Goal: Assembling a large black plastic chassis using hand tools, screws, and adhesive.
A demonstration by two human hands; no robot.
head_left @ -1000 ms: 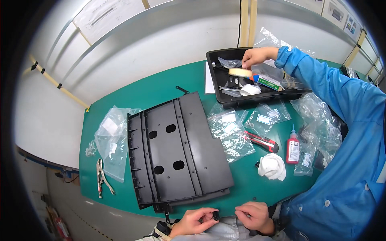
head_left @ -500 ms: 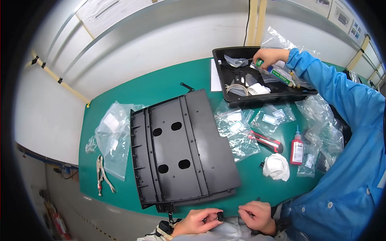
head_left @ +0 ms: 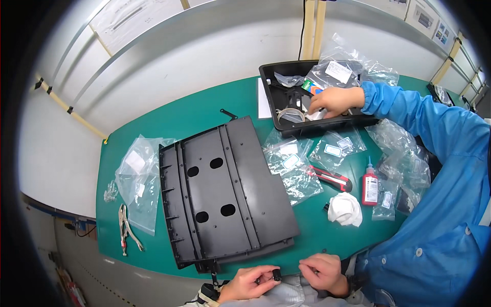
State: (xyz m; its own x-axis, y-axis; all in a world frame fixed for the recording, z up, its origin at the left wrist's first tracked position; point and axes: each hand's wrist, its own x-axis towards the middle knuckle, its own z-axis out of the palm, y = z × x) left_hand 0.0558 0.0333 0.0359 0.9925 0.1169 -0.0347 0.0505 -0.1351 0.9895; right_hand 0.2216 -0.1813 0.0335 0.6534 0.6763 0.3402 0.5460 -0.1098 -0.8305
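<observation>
Close to the table's front edge, my left hand (head_left: 249, 283) pinches a small black cylindrical part (head_left: 276, 275) between thumb and fingers. To its right, my right hand (head_left: 323, 272) is curled closed, fingertips together; whatever may be in them is too small to make out. Just beyond my left hand lies a large black panel (head_left: 255, 189) with ribs along its left side, several oval holes and small studs. A co-worker's hand (head_left: 335, 101) in a blue sleeve reaches into a black tray (head_left: 327, 124), fingers on something white.
On the green table (head_left: 197, 105), locking pliers (head_left: 126, 230) and clear plastic bags (head_left: 138, 181) lie left of the panel. Rightward are a red-and-black utility knife (head_left: 332, 179), a crumpled white cloth (head_left: 344, 210) and a red bottle (head_left: 370, 187). The co-worker's blue sleeve (head_left: 424, 112) spans the right side.
The co-worker's hand has moved lower in the tray and released the green-and-white box it was touching. My hands keep their pose; the view has shifted slightly.
</observation>
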